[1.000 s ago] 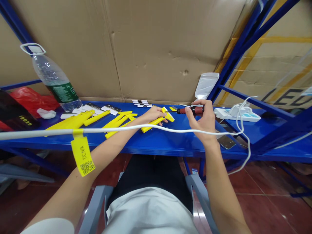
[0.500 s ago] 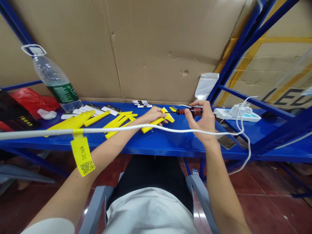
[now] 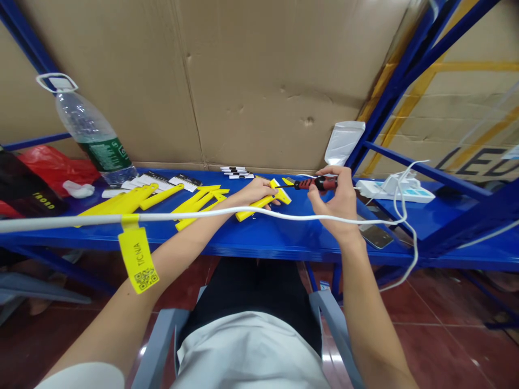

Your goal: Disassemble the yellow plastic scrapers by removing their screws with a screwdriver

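Cable [image 3: 219, 213], white, crosses before both forearms. Left hand [image 3: 257, 191], fingers curled, grips yellow scraper [image 3: 283, 195] above blue shelf [image 3: 284, 235]. Right hand [image 3: 341, 201], closed round red-black screwdriver [image 3: 322, 184], shaft at scraper head. Yellow handles [image 3: 162, 198] lie left. Far: white-and-black strips [image 3: 237, 172], middle; bottle [image 3: 104, 148], left; cardboard [image 3: 251, 81] behind.

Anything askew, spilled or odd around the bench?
Yes, the white cable: it crosses the view in front of the left forearm and right hand, its yellow tag overlapping that forearm, which looks awkward mid-work. I see no spill.
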A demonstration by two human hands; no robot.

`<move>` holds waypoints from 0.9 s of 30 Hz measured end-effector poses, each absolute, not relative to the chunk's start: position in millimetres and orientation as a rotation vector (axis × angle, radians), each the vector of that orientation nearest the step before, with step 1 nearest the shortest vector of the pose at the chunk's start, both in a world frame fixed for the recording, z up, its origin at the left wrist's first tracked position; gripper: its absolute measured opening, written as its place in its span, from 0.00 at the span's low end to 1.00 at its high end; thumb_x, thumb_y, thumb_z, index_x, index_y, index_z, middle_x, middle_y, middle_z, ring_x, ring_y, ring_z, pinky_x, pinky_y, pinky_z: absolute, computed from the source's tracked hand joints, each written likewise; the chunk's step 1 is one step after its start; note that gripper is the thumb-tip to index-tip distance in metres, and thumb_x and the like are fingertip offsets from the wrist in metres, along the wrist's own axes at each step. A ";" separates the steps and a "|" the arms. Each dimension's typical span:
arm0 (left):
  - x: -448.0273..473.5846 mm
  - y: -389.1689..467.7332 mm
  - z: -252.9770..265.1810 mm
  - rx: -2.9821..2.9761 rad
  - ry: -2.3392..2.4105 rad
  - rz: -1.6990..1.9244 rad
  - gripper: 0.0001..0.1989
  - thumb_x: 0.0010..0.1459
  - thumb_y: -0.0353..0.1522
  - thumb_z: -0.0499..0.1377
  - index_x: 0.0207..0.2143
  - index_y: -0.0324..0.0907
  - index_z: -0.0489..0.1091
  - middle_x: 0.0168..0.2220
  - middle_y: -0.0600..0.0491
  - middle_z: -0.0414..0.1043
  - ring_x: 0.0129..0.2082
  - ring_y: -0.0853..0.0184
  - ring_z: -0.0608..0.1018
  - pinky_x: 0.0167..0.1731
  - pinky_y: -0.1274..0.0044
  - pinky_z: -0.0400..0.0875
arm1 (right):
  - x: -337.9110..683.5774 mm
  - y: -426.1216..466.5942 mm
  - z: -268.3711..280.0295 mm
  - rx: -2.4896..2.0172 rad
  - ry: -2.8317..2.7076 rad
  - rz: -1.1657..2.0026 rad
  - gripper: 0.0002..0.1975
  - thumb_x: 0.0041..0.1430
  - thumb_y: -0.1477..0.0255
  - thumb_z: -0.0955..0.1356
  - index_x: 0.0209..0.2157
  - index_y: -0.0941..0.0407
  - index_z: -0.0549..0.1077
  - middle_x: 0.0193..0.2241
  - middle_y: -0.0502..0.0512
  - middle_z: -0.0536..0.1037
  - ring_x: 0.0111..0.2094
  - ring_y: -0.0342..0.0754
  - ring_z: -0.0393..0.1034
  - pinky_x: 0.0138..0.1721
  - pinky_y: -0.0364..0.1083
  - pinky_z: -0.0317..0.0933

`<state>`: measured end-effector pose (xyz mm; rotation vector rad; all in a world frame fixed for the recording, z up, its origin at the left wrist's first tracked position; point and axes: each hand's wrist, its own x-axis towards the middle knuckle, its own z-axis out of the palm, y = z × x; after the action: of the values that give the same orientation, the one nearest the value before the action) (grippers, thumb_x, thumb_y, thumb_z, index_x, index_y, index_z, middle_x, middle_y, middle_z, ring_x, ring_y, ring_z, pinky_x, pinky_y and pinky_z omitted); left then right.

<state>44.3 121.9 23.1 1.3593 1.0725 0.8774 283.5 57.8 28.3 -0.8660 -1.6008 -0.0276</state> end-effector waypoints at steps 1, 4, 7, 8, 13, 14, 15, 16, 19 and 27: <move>44.2 122.0 22.9 1.358 1.076 0.880 0.04 0.73 0.23 0.69 0.40 0.35 0.80 0.40 0.41 0.89 0.37 0.60 0.91 0.33 0.77 0.85 | 283.4 57.6 28.4 -0.870 -1.596 -0.019 0.15 0.69 0.62 0.75 0.52 0.50 0.72 0.46 0.55 0.80 0.38 0.51 0.76 0.41 0.54 0.75; 43.9 122.0 22.7 1.360 1.081 0.871 0.04 0.74 0.24 0.69 0.41 0.35 0.80 0.40 0.42 0.89 0.37 0.61 0.91 0.32 0.77 0.84 | 283.6 56.7 29.3 -0.874 -1.598 0.013 0.12 0.73 0.60 0.72 0.51 0.50 0.72 0.45 0.55 0.81 0.36 0.50 0.76 0.40 0.53 0.75; 44.3 121.0 23.6 1.367 1.078 0.865 0.06 0.75 0.23 0.67 0.40 0.35 0.79 0.40 0.41 0.89 0.38 0.60 0.91 0.31 0.77 0.84 | 284.3 55.5 30.5 -0.862 -1.619 -0.018 0.14 0.70 0.63 0.73 0.52 0.50 0.72 0.47 0.56 0.80 0.40 0.52 0.77 0.46 0.56 0.76; 44.5 120.5 24.0 1.369 1.078 0.866 0.06 0.76 0.23 0.66 0.40 0.34 0.79 0.40 0.40 0.89 0.37 0.60 0.91 0.30 0.77 0.83 | 284.6 55.2 30.9 -0.864 -1.617 -0.030 0.14 0.70 0.63 0.73 0.53 0.50 0.72 0.47 0.56 0.79 0.41 0.53 0.77 0.48 0.57 0.76; 45.4 119.2 25.0 1.380 1.084 0.858 0.06 0.76 0.23 0.66 0.41 0.35 0.79 0.40 0.40 0.89 0.37 0.61 0.91 0.29 0.79 0.82 | 286.4 53.5 31.2 -0.861 -1.634 -0.028 0.13 0.70 0.64 0.72 0.53 0.50 0.71 0.46 0.55 0.78 0.40 0.52 0.76 0.47 0.56 0.76; 45.4 119.2 24.8 1.381 1.085 0.853 0.06 0.75 0.23 0.66 0.40 0.35 0.79 0.40 0.40 0.89 0.37 0.61 0.91 0.29 0.79 0.82 | 286.7 53.3 30.9 -0.856 -1.644 -0.033 0.15 0.68 0.66 0.73 0.54 0.49 0.71 0.47 0.55 0.77 0.39 0.52 0.76 0.46 0.56 0.76; 45.4 119.2 24.8 1.382 1.085 0.850 0.06 0.75 0.24 0.67 0.40 0.35 0.79 0.40 0.41 0.89 0.37 0.61 0.91 0.29 0.79 0.83 | 286.8 53.1 30.7 -0.851 -1.649 -0.046 0.18 0.66 0.66 0.74 0.55 0.49 0.71 0.47 0.55 0.76 0.39 0.52 0.75 0.46 0.57 0.76; 45.2 119.1 24.8 1.382 1.083 0.853 0.05 0.74 0.24 0.68 0.41 0.35 0.79 0.41 0.40 0.89 0.38 0.61 0.92 0.29 0.79 0.83 | 286.6 53.0 30.4 -0.849 -1.649 -0.064 0.19 0.66 0.66 0.74 0.55 0.49 0.71 0.48 0.55 0.76 0.40 0.52 0.74 0.47 0.57 0.76; 44.5 118.3 25.8 1.371 1.077 0.880 0.02 0.75 0.24 0.67 0.44 0.35 0.79 0.44 0.40 0.90 0.38 0.61 0.92 0.29 0.79 0.82 | 285.0 53.9 29.8 -0.859 -1.635 -0.078 0.18 0.69 0.62 0.76 0.55 0.50 0.71 0.49 0.56 0.76 0.40 0.53 0.75 0.49 0.59 0.76; 46.8 116.6 27.0 1.383 1.105 0.847 0.05 0.76 0.23 0.65 0.42 0.34 0.78 0.42 0.38 0.89 0.37 0.61 0.91 0.28 0.79 0.82 | 282.8 55.4 29.8 -0.846 -1.629 -0.037 0.16 0.70 0.63 0.74 0.54 0.51 0.71 0.47 0.55 0.77 0.40 0.51 0.75 0.46 0.56 0.76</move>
<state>46.8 116.6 27.0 1.3833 1.1053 0.8473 282.8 55.4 29.8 -0.8465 -1.6293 -0.0373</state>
